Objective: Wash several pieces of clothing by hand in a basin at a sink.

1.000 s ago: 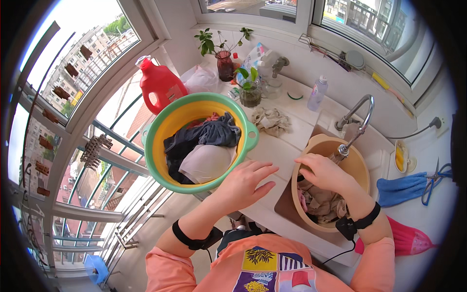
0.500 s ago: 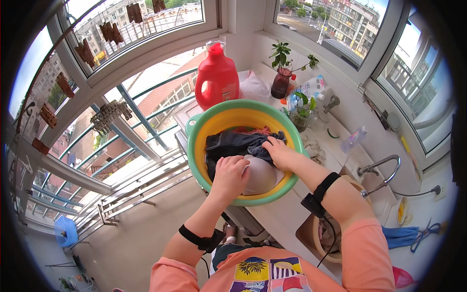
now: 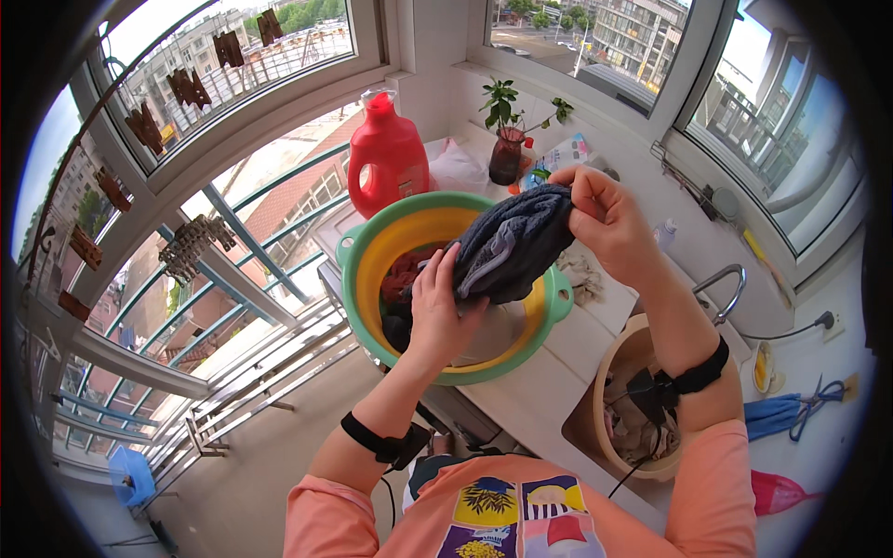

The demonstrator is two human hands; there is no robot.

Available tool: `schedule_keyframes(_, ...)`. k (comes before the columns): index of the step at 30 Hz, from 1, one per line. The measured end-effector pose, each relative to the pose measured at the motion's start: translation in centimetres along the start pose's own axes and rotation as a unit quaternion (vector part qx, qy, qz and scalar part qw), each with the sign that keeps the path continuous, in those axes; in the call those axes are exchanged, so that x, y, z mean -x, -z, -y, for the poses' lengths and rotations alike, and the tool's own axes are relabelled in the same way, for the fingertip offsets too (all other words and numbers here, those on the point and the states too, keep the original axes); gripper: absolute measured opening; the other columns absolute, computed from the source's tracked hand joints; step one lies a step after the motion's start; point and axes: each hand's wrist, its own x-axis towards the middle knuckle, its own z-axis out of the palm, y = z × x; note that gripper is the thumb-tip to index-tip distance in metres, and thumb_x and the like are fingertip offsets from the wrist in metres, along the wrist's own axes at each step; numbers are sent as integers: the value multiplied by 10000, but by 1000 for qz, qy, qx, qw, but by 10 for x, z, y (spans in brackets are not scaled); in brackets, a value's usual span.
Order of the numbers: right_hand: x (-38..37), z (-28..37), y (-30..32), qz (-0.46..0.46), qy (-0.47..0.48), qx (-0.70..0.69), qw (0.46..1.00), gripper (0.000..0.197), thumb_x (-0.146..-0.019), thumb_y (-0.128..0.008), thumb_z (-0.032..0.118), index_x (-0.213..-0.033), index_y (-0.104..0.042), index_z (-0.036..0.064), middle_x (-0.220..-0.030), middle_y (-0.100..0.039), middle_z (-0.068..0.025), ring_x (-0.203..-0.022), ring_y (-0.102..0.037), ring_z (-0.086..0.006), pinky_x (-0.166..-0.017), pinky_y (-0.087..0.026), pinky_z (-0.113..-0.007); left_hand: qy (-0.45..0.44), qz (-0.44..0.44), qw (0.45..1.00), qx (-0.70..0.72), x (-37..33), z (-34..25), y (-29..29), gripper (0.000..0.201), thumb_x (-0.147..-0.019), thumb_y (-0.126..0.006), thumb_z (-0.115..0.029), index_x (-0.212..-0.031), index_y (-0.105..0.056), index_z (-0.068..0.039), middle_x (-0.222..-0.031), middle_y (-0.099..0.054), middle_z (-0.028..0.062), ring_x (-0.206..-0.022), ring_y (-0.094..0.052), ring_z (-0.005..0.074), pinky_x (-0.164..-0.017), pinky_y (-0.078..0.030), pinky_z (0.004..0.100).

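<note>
A dark navy garment (image 3: 516, 244) hangs bunched above a green-rimmed yellow basin (image 3: 366, 325). At its upper right end, my right hand (image 3: 609, 223) is closed on the cloth, fingers pinched together. My left hand (image 3: 441, 312) grips the garment's left end, thumb underneath and fingers over the edge. Inside the basin lie a reddish cloth (image 3: 402, 275), more dark cloth and a pale bra cup (image 3: 493, 337), partly hidden under the raised garment.
Behind the basin stands a red detergent jug (image 3: 389, 158), with a plant in a dark red vase (image 3: 507, 156) to its right. A beige tub (image 3: 609, 367) with pale laundry sits in the sink at right, near a curved faucet (image 3: 728, 288). Blue scissors (image 3: 819, 406) hang on the right.
The navy garment has been lifted out of the basin's pile. My right hand rose up and right with it, while my left moved from beside the bra cup to the cloth.
</note>
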Motion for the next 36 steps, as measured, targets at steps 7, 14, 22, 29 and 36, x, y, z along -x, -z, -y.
schedule_keyframes(7,87,46,81,-109,17,18,994,170,-722,-432,-87,-781,-378,63,-1048,-480,-72,-884,-418,-68,-808,-366,-205,143,114,898,400,-25,-92,-16,247,-870,-574,38,-1058,-432,-36,-957,-511,9,-885,-469,87,-804,-405,208)
schedule_keyframes(14,207,80,141,-132,-50,166,976,509,-707,-469,-19,-1213,-422,16,-1066,-440,-58,-1034,-445,-172,-957,-344,-266,175,242,713,634,-18,-218,-58,290,-916,-596,-38,-1107,-379,-60,-1009,-519,9,-891,-511,62,-763,-452,210)
schedule_keyframes(22,308,65,160,-233,-231,305,894,307,-887,-579,101,-1183,-526,43,-1082,-554,-122,-1037,-513,-193,-910,-417,-306,17,369,794,483,16,-297,-149,282,-841,-659,-25,-1050,-473,-64,-942,-563,-9,-854,-513,49,-742,-442,192)
schedule_keyframes(29,410,-5,176,-198,-288,209,913,435,-901,-475,57,-1330,-404,40,-1262,-491,-158,-1201,-475,-235,-1038,-349,-310,-255,432,857,118,72,-269,-196,538,-577,-615,52,-1095,-549,-76,-1134,-532,134,-1060,-461,372,-941,-401,421)
schedule_keyframes(36,466,-98,156,91,-577,305,752,605,-862,-552,225,-1442,-386,186,-1489,-302,-217,-1359,-333,-373,-1101,-323,-421,-288,627,721,-61,148,-178,-250,536,-812,-664,-331,-1313,-519,-206,-1320,-497,106,-1152,-478,350,-965,-407,471)
